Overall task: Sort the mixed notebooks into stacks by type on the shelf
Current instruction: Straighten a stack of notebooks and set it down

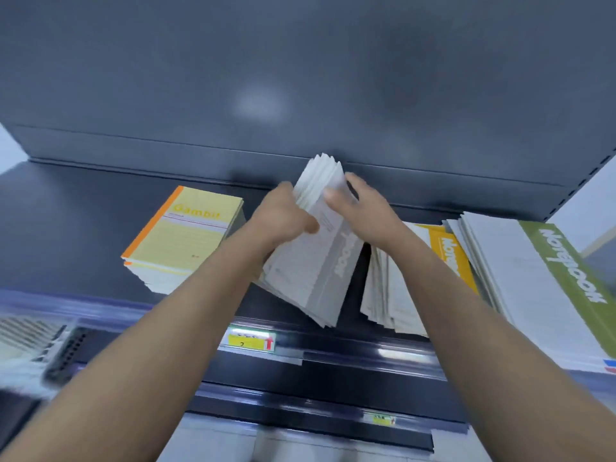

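Both my hands hold a thick bundle of grey-banded white notebooks (313, 261), tilted up over the middle of the dark shelf (83, 208). My left hand (283, 215) grips the bundle's left side. My right hand (360, 205) grips its right side, thumb on the top cover. A stack of yellow notebooks with orange spines (183, 235) lies on the shelf to the left. A fanned pile of white notebooks (386, 295) lies right of the bundle, partly behind my right forearm. Farther right sit an orange-banded notebook (450, 255) and a green-banded stack (533, 278).
The shelf's dark back panel (300, 78) rises close behind the bundle. A yellow price tag (251, 341) sits on the shelf's front rail. A lower shelf edge with another tag (383, 420) is below. Blurred items (40, 345) lie at the lower left.
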The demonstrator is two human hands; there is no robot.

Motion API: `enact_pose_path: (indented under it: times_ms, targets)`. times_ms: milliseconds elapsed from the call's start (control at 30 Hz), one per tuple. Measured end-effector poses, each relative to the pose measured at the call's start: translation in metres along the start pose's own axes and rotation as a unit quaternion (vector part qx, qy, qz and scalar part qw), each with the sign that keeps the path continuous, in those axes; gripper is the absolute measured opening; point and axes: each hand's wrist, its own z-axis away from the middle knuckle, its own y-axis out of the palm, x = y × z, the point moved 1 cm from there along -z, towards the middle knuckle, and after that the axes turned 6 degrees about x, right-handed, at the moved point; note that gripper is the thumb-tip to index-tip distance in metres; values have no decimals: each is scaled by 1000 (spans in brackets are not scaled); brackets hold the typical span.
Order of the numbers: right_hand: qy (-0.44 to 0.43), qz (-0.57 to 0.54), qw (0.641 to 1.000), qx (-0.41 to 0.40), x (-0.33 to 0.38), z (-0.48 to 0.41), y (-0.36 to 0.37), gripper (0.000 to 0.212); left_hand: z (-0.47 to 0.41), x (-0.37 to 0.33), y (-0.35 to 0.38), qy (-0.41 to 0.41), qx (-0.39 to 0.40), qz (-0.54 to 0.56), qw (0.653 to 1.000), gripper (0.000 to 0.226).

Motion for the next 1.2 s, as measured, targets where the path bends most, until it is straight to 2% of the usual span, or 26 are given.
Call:
enact_pose_path:
  times_ms: [100, 167, 233, 300, 433, 533, 667, 767, 900, 1033, 1133, 1200]
  targets:
    - [-15, -143, 990, -9, 8, -15, -9, 66, 18, -22, -13, 38, -59, -147, 987, 37]
    - [-12, -196, 980, -16, 12, -21, -14, 66, 28, -31, -14, 52, -90, -250, 963, 32]
    - [-10, -247, 969, -10, 10, -26, -14, 45, 34, -35, -10, 52, -106, -323, 939, 31]
    - [1, -293, 956, -4, 1, -26, -8, 21, 37, -34, -3, 33, -91, -354, 930, 35]
    - [21, -309, 951, -11, -12, -25, -2, 16, 40, -33, 6, 14, -61, -361, 931, 40]
    - [11, -302, 952, -37, -10, -29, -3, 5, 45, -30, 1, 1, -55, -374, 926, 52]
    - [5, -288, 957, -38, -11, -36, 0, 8, 58, -13, -12, -25, -106, -368, 923, 54]
    - [-1, -292, 956, -40, -10, -43, 2, 10, 65, 2, -15, -26, -154, -310, 938, 55]
    - [13, -301, 953, -22, -10, -47, 6, 15, 62, 10, -9, 10, -209, -290, 934, 41]
    - [40, -325, 943, -61, -14, -57, -5, 14, 52, 2, 1, 53, -210, -269, 939, 33]
    - [57, -326, 940, -79, -20, -60, -15, 11, 44, -1, 7, 68, -218, -264, 937, 39]
    - [68, -331, 939, -70, -22, -59, -15, 11, 41, 3, 6, 42, -211, -270, 939, 50]
